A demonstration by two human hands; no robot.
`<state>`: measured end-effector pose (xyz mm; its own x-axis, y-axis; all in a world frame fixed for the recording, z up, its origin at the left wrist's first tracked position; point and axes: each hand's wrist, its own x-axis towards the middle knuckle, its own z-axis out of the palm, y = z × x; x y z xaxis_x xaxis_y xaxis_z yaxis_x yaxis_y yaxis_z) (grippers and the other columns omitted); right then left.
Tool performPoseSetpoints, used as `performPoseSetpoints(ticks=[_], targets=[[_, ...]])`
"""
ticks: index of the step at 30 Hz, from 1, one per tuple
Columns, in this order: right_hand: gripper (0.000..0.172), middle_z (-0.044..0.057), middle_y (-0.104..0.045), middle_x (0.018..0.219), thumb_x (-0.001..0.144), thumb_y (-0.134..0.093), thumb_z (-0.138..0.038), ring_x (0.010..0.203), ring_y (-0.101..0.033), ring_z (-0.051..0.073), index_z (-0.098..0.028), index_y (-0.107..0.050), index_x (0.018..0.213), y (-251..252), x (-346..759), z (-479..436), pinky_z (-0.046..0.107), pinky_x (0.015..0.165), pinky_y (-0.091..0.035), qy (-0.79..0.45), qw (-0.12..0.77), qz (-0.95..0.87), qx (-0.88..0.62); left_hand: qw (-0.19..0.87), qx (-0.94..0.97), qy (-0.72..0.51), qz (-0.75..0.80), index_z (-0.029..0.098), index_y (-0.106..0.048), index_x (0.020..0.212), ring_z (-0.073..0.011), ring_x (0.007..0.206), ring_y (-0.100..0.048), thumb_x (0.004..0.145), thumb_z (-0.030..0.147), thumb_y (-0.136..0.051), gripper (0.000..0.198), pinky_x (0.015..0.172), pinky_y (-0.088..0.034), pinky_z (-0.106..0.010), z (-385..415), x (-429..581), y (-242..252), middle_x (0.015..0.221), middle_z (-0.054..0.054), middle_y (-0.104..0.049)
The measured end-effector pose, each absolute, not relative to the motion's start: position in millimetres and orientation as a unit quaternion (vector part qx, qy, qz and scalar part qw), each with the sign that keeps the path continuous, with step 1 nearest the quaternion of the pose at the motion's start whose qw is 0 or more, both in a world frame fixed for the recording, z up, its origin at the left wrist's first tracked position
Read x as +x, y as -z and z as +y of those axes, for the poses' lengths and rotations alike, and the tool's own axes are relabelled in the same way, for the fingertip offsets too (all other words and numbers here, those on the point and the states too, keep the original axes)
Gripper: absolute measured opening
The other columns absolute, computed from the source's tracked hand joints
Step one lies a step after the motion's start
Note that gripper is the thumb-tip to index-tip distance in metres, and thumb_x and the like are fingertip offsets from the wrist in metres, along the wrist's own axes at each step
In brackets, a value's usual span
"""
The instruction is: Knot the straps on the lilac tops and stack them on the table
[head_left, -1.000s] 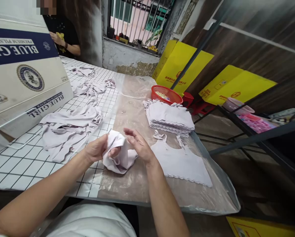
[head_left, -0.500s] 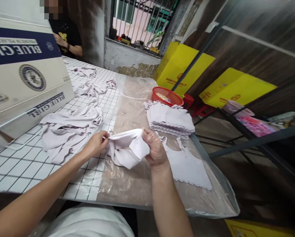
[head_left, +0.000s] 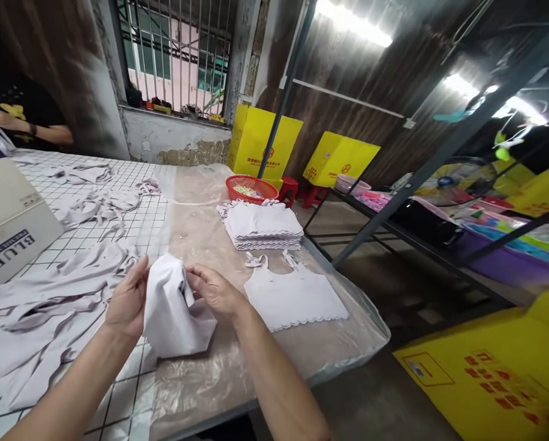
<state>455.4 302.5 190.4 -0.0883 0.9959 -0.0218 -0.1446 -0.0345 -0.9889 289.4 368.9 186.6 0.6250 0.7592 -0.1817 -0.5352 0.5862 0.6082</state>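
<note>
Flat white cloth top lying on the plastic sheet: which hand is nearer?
Right. The right hand sits just left of the flat white cloth top, apart from it, gripping the bunched white garment. The left hand holds that garment's far side, farther away.

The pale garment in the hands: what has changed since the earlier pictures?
Half a second ago it was stretched sideways between both hands; now the left hand holds the pale garment bunched and upright, and the right hand pinches its edge. The folded stack, flat top and red basket lie as before.
</note>
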Motion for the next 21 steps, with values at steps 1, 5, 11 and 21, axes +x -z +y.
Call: performPoseSetpoints(ticks=[1, 5, 11, 21], targets=[[0.053, -0.004, -0.055, 0.073, 0.069, -0.073, -0.069, 0.066, -0.049, 0.009, -0.019, -0.06, 0.083, -192, 457, 303, 0.021, 0.06, -0.04, -0.552, 0.52, -0.477, -0.444, 0.851, 0.301, -0.371, 0.218, 0.018, -0.068, 0.09, -0.026, 0.075, -0.072, 0.072, 0.05, -0.075, 0.037, 0.064, -0.06, -0.03, 369, 293, -192, 0.071, -0.005, -0.072], [0.048, -0.006, -0.049, 0.064, 0.066, -0.079, -0.06, 0.058, -0.042, 0.008, -0.019, -0.055, 0.071, -205, 473, 304, 0.02, 0.055, -0.035, -0.495, 0.588, -0.451, -0.453, 0.78, 0.495, -0.291, 0.247, 0.019, -0.062, 0.103, -0.0151, 0.058, -0.063, 0.055, 0.035, -0.089, 0.057, 0.051, -0.049, -0.021, 376, 291, -207, 0.075, 0.0, -0.069], [0.043, -0.007, -0.046, 0.056, 0.065, -0.083, -0.051, 0.049, -0.039, 0.008, -0.021, -0.052, 0.068, -228, 497, 294, 0.021, 0.049, -0.034, -0.481, 0.654, -0.4, -0.425, 0.577, 0.722, -0.193, 0.33, 0.016, -0.061, 0.074, -0.01, 0.052, -0.046, 0.065, 0.033, -0.071, 0.022, 0.048, -0.03, -0.021, 401, 279, -200, 0.06, 0.005, -0.053], [0.037, -0.004, -0.065, 0.073, 0.059, -0.088, -0.044, 0.066, -0.06, 0.014, -0.024, -0.063, 0.077, -226, 534, 284, 0.029, 0.067, -0.052, -0.346, 0.789, -0.296, -0.413, 0.701, 0.587, -0.292, 0.28, 0.019, -0.05, 0.07, -0.0267, 0.102, -0.066, 0.067, 0.038, -0.073, 0.029, 0.095, -0.045, -0.043, 413, 272, -185, 0.1, -0.012, -0.074]])
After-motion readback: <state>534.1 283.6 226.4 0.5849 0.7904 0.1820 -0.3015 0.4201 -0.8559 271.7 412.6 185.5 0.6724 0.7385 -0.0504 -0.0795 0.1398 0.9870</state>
